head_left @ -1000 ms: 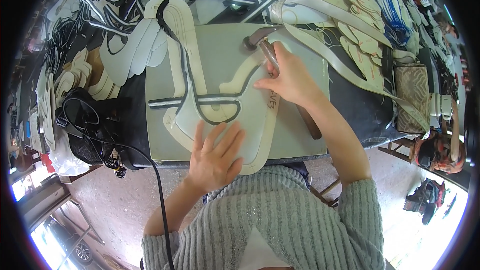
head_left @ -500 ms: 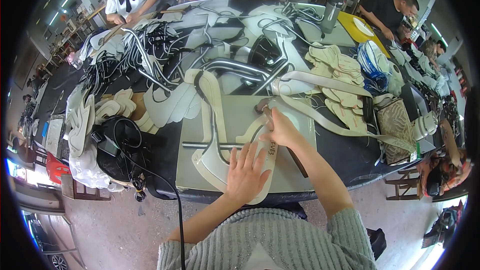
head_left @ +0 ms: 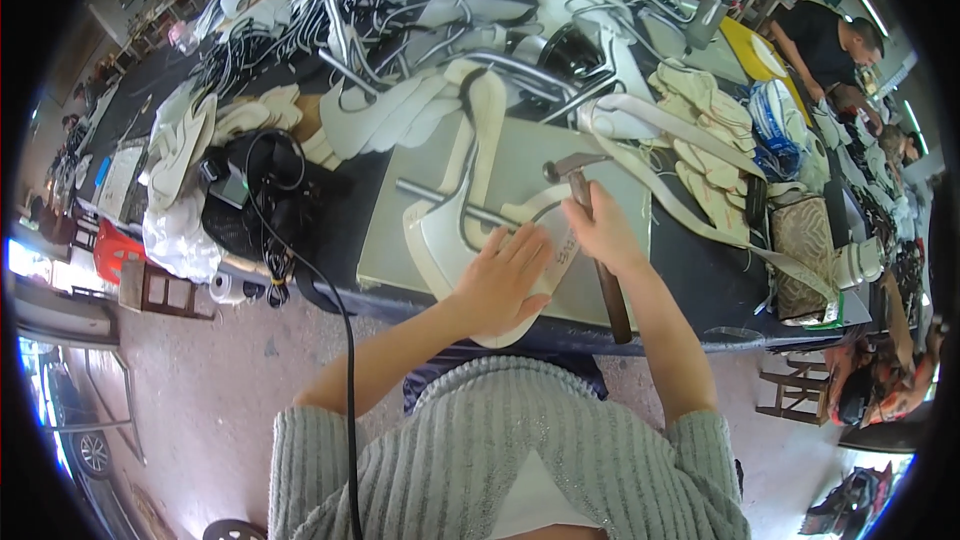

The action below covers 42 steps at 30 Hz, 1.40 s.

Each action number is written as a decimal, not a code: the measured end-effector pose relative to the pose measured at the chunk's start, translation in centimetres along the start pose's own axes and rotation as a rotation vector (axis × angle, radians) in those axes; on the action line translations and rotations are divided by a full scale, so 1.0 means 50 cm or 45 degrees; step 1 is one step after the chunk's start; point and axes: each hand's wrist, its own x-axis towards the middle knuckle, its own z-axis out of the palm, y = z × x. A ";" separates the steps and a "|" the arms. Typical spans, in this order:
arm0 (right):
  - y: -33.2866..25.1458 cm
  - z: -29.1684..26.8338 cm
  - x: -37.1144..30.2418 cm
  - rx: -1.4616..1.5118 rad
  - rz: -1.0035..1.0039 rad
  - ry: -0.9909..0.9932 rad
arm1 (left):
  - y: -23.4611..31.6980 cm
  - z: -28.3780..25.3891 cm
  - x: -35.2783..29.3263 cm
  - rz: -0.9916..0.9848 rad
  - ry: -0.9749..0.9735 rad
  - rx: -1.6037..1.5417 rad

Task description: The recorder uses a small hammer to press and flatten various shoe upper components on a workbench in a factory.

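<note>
My left hand (head_left: 502, 278) lies flat, fingers stretched and together, on a curved cream and white shoe-upper-like piece (head_left: 452, 230). A thin grey-and-dark strip (head_left: 420, 190) runs across this piece. My right hand (head_left: 608, 230) is closed round a hammer (head_left: 614, 308), near its metal head. The hammer head points up and away, and the wooden handle hangs down toward the table's near edge. Under the piece is a grey-green board (head_left: 385, 240). Part of the piece is hidden beneath my left hand, with handwriting showing between my two hands.
Piles of white pieces with dark strips (head_left: 250, 45) cover the far table. Stacked cream shapes (head_left: 705, 125) and a long pale strap (head_left: 660, 205) lie right of the board. A black bag (head_left: 250, 220) with a cable is at left. Another person (head_left: 820, 45) works at far right.
The whole view has tipped and turned. My right hand and the hammer have shifted right of the piece, the head now lifted clear of it. My left hand stays flat on the piece.
</note>
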 end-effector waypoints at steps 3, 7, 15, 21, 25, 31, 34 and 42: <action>-0.003 0.033 0.002 0.332 0.038 -0.087 | -0.008 0.005 0.010 -0.019 -0.048 -0.051; 0.024 0.072 0.008 0.182 0.047 -0.034 | -0.022 0.003 0.006 -0.025 0.300 -0.568; -0.001 0.076 -0.010 0.203 0.194 -0.080 | -0.067 -0.041 -0.092 -0.436 0.308 -0.259; -0.002 0.085 -0.011 0.196 0.266 -0.032 | -0.069 -0.018 -0.104 -0.434 0.198 -0.127; -0.005 0.092 0.004 0.087 0.257 0.028 | -0.095 -0.004 -0.109 -0.436 0.258 -0.271; -0.014 0.090 0.005 -0.054 0.208 0.008 | -0.034 -0.023 -0.083 -0.297 0.386 -0.366; -0.017 0.086 -0.002 0.213 0.304 0.067 | -0.014 0.001 -0.081 -0.240 0.144 -0.176; 0.052 0.050 -0.018 0.908 0.293 0.029 | -0.005 -0.022 -0.075 -0.173 0.097 -0.172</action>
